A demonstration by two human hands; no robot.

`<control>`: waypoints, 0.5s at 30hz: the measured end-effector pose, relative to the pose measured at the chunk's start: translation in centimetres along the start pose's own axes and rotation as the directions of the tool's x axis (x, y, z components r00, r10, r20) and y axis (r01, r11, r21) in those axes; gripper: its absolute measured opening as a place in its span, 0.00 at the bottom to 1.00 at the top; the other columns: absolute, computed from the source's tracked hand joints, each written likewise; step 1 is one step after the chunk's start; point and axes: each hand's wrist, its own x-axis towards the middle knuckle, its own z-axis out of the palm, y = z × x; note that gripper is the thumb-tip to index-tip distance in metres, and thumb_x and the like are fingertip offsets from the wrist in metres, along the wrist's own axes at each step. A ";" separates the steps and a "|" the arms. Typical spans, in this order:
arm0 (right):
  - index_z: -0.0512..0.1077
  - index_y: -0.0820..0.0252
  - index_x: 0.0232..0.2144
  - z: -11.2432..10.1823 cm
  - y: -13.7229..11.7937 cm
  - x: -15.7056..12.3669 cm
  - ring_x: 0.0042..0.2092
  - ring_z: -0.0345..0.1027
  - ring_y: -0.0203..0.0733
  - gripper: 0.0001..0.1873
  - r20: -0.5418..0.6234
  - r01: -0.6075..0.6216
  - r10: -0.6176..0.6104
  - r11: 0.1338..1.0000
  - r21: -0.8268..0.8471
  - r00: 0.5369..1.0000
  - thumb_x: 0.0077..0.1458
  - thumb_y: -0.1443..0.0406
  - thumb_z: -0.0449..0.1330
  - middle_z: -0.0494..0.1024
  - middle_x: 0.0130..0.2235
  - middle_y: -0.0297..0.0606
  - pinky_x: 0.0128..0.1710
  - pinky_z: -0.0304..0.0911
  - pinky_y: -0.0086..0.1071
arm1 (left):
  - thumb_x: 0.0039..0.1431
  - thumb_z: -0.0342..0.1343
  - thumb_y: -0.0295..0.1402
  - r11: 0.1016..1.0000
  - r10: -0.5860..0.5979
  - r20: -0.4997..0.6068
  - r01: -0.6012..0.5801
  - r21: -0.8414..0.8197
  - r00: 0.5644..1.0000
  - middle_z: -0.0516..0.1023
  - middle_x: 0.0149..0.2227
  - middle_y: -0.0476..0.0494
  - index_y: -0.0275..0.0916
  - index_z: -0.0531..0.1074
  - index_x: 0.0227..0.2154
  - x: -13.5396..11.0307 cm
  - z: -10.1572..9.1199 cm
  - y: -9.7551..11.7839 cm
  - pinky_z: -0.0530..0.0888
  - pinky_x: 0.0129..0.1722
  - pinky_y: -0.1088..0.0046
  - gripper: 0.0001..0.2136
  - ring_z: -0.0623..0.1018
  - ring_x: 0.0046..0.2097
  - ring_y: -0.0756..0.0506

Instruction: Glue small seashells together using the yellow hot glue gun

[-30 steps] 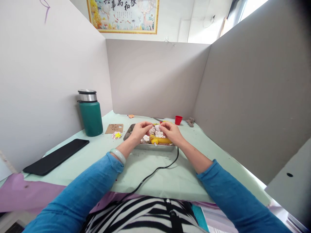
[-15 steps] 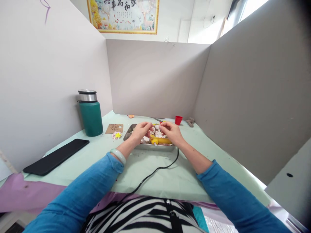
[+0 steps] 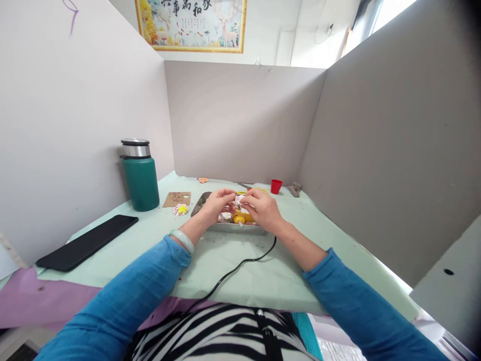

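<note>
Over a shallow metal tray (image 3: pixel 240 229), my left hand (image 3: pixel 219 204) and my right hand (image 3: pixel 262 206) face each other, close together. Both have their fingers drawn into a pinch. Whatever sits between the fingertips is too small to make out. Under my right hand lies a yellow glue gun (image 3: pixel 240 217), its nozzle pointing toward me over the tray's near rim. Small white pieces (image 3: pixel 225 216) lie in the tray, partly covered by my hands. A black cord (image 3: pixel 244 261) runs from the tray toward my lap.
A green bottle (image 3: pixel 140 178) and a black flat slab (image 3: pixel 90 241) stand and lie at left. Nearer the tray are a brown card (image 3: pixel 176 199) and a yellow-and-white flower piece (image 3: pixel 181 210). Behind are a red cup (image 3: pixel 276 186) and an orange piece (image 3: pixel 203 180). Partitions enclose the table.
My right hand has shifted left, closer to my left hand, and now covers more of the glue gun. My left hand has barely moved.
</note>
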 end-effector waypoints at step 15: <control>0.69 0.56 0.43 -0.1 -0.6 0.0 0.36 0.65 0.39 0.13 -0.006 -0.103 0.104 0.991 0.090 0.995 0.56 0.61 0.55 0.69 0.44 0.42 0.38 0.60 0.34 | 0.42 0.65 0.34 0.999 0.014 -0.026 -0.013 0.050 1.000 0.73 0.25 0.49 0.34 0.67 0.35 -0.2 0.3 0.3 0.71 0.26 0.75 0.18 0.72 0.24 0.53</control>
